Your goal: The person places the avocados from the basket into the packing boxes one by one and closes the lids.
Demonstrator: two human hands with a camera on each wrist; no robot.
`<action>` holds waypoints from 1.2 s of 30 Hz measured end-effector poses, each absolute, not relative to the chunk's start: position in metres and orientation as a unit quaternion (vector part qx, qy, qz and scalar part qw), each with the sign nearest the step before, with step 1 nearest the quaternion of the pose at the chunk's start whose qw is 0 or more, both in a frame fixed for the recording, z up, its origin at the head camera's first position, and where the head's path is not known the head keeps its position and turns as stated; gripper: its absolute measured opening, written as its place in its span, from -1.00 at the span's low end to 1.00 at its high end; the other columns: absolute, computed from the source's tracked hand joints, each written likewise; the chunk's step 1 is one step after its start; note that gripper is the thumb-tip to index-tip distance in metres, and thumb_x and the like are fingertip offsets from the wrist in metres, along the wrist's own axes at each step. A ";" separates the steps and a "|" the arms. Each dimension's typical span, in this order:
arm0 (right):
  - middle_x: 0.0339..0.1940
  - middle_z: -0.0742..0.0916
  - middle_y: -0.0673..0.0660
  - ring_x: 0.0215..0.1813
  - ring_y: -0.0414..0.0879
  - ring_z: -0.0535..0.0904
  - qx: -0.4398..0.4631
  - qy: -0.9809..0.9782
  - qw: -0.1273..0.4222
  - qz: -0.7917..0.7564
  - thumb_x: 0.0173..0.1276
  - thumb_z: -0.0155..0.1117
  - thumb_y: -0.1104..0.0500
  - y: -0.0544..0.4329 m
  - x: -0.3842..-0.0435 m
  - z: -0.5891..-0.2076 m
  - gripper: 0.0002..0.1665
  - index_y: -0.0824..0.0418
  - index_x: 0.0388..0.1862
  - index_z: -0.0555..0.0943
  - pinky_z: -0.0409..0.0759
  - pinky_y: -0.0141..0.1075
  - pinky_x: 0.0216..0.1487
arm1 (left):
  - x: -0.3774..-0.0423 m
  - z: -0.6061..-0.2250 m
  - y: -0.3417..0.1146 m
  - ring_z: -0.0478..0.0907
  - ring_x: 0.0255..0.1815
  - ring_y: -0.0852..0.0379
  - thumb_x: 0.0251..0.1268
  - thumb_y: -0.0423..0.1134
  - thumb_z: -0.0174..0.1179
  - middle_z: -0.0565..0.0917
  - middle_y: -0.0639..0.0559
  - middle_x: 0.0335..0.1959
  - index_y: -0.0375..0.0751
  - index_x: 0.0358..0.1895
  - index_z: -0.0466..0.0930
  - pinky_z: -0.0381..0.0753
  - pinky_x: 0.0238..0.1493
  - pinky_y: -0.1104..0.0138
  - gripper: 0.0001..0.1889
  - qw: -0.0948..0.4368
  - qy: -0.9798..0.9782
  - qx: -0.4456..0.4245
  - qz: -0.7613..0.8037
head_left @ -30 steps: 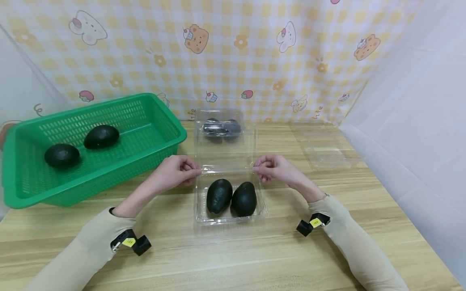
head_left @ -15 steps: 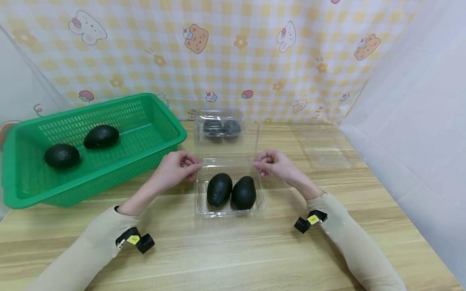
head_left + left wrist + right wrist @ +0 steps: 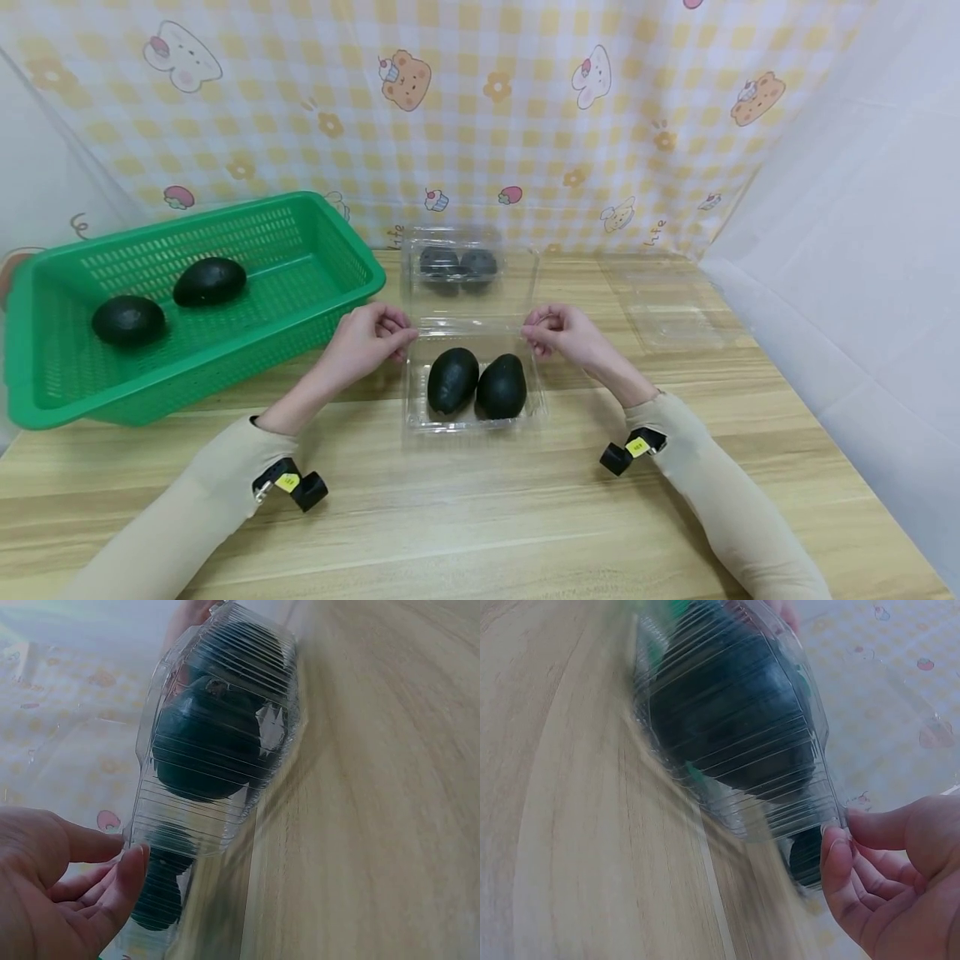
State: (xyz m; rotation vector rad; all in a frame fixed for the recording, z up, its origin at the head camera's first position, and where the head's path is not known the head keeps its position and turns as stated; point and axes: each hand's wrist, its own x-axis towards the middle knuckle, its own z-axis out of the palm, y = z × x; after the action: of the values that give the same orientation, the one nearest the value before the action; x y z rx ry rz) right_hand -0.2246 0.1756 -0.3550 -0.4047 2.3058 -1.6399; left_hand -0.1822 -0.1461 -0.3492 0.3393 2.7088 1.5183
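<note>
Two dark avocados (image 3: pixel 453 381) lie side by side in the base of a clear plastic clamshell container (image 3: pixel 465 427) in the middle of the table. Its lid (image 3: pixel 480 304) stands open toward the back. My left hand (image 3: pixel 370 337) pinches the left edge near the hinge between thumb and forefinger. On the opposite side my right hand (image 3: pixel 562 335) pinches the right edge the same way. In the left wrist view the ribbed container wall (image 3: pixel 202 825) shows the avocados through it; the right wrist view shows thumb and finger of the right hand (image 3: pixel 892 862) on the rim.
Behind the lid stands another clear container with avocados (image 3: pixel 457 262). A green basket (image 3: pixel 225 367) at left holds two avocados (image 3: pixel 210 282). Clear plastic containers (image 3: pixel 667 308) lie at the back right, near the table's edge. A patterned curtain (image 3: pixel 495 125) hangs behind.
Both hands have moved the open container with its avocados a short way back, toward the container behind. The grip on both sides has stayed. The basket has not moved.
</note>
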 end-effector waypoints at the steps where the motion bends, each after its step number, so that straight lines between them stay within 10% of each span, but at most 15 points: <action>1: -0.47 0.67 0.15 -0.47 -0.15 0.57 -0.140 0.798 0.138 -0.570 0.47 0.27 0.33 0.176 -0.225 -0.355 -0.83 0.44 -0.13 0.49 0.60 -0.35 -0.40 | -0.183 -0.350 -0.146 0.69 -0.45 0.06 0.41 -0.31 0.28 0.72 -0.19 -0.33 -0.42 -0.10 0.57 0.63 -0.33 0.37 -0.80 0.007 0.867 0.108 0.486; 36: -0.24 0.74 0.33 -0.25 -0.04 0.71 -0.178 0.748 0.121 -0.627 0.43 0.20 0.49 0.186 -0.233 -0.363 -0.81 0.39 -0.08 0.42 0.72 -0.19 -0.16 | -0.184 -0.353 -0.143 0.69 -0.21 -0.16 0.43 -0.49 0.17 0.59 -0.30 -0.13 -0.41 -0.03 0.43 0.72 -0.10 0.09 -0.84 0.004 0.828 0.101 0.551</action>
State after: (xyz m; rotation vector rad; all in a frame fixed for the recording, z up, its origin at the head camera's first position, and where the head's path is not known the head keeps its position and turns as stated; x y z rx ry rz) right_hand -0.2325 0.1860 -0.3632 -0.5195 2.1852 -1.8323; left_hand -0.1838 -0.1426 -0.3533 0.3175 2.5942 1.7275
